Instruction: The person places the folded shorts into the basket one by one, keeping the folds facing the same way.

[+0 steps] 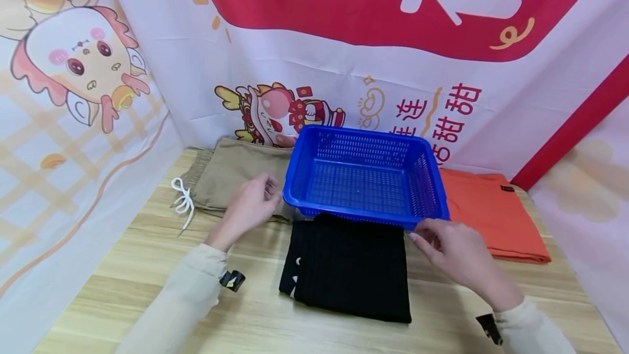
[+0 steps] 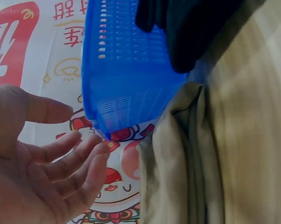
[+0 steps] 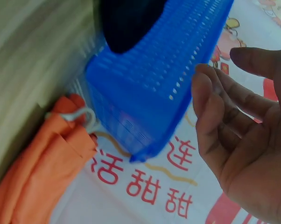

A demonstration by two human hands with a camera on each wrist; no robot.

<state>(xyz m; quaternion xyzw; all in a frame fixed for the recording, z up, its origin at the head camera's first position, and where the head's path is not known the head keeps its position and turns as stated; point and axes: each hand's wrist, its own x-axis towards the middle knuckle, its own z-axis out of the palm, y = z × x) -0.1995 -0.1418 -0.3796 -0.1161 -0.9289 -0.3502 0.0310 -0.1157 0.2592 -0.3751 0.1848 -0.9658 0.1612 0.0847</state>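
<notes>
A blue plastic basket (image 1: 366,211) with perforated walls and nothing inside stands at the back of the table. My left hand (image 1: 251,205) is by its left front corner, over khaki folded clothing; in the left wrist view the thumb is apart from loosely bent fingers (image 2: 68,175). By the right front corner is my right hand (image 1: 457,250), its thumb also apart from bent fingers (image 3: 210,112) close to the rim. Neither hand holds anything; whether fingertips touch the basket I cannot tell. Black folded clothing (image 1: 349,272) with small white marks lies in front of the basket, between the hands.
Khaki folded clothing (image 1: 245,171) with a white drawstring (image 1: 183,201) lies left of the basket. To the right is orange folded clothing (image 1: 491,212) with a small dark label. Printed cloth (image 1: 172,59) hangs behind the wooden table (image 1: 255,316) and along its sides.
</notes>
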